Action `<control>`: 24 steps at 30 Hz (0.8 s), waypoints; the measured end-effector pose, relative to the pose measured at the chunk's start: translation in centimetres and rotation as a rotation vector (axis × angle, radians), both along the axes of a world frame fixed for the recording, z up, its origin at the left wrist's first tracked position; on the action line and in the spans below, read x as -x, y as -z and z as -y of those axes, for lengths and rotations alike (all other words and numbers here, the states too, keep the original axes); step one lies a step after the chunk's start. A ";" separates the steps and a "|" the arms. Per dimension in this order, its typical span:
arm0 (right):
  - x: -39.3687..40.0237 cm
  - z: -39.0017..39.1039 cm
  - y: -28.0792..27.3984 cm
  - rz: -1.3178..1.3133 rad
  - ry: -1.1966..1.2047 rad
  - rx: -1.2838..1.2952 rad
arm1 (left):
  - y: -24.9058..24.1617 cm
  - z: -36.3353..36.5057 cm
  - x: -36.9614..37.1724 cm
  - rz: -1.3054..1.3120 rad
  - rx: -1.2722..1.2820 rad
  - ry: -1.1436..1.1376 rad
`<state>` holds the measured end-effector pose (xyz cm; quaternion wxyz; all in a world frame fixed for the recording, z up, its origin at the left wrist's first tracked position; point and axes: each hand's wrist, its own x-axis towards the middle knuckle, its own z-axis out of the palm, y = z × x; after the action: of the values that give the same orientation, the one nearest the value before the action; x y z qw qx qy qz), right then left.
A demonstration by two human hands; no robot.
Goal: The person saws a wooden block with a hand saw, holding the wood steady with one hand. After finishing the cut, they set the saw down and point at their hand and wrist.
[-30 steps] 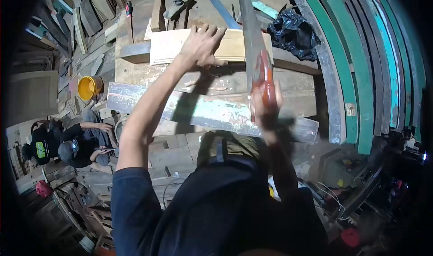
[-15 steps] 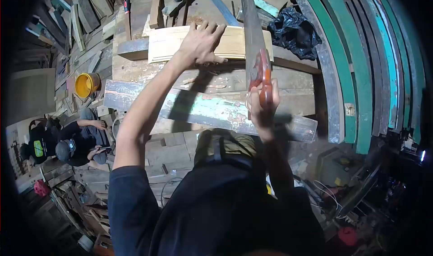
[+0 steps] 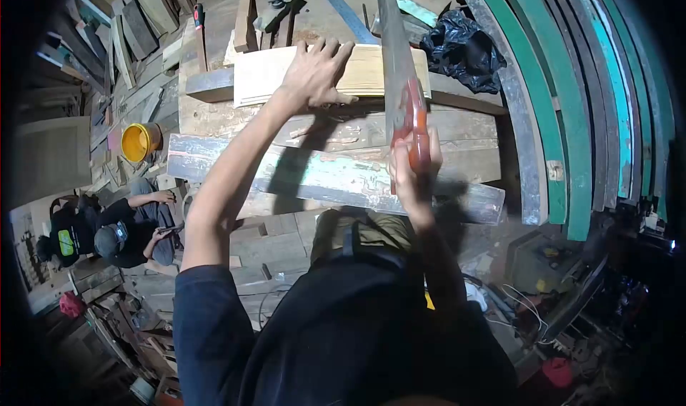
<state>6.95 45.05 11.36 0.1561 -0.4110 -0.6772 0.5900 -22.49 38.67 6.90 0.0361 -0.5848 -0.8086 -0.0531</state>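
Observation:
A pale wooden board [image 3: 261,73] lies across a darker beam on the workbench. My left hand [image 3: 314,73] presses down on it, fingers bent over the far edge and thumb along the near edge. Toward the board's right end, a handsaw [image 3: 398,56] crosses it with the blade pointing away from me. My right hand [image 3: 414,164] is wrapped round the saw's reddish-brown handle. Below the board, a weathered plank [image 3: 336,174] with flaking turquoise paint runs across the near side of the bench, passing under my right hand.
A black plastic bag [image 3: 464,52] sits right of the blade. Long green-painted planks [image 3: 532,106] line the right side. A red-handled tool [image 3: 199,20] lies at the bench's left, with a yellow bucket [image 3: 140,141] beyond. Two people [image 3: 118,227] sit at the left.
The view has shifted slightly. Both hands keep nearly the same places on the board and the saw, whose handle has moved only a little.

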 end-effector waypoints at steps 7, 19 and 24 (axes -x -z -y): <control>-9.8 5.1 4.8 0.099 -0.051 -0.556 | -0.2 0.0 0.0 0.001 -0.021 -0.007; -8.8 3.6 5.5 0.069 -0.026 -0.460 | -0.6 -0.1 -0.1 0.015 0.037 -0.040; -4.9 0.0 5.6 0.084 -0.134 -0.668 | -0.2 -0.2 0.2 -0.010 0.003 -0.005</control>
<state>11.88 45.06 5.80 0.2149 -0.3160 -0.8643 0.3271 -22.69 38.86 7.06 0.0392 -0.5830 -0.8100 -0.0488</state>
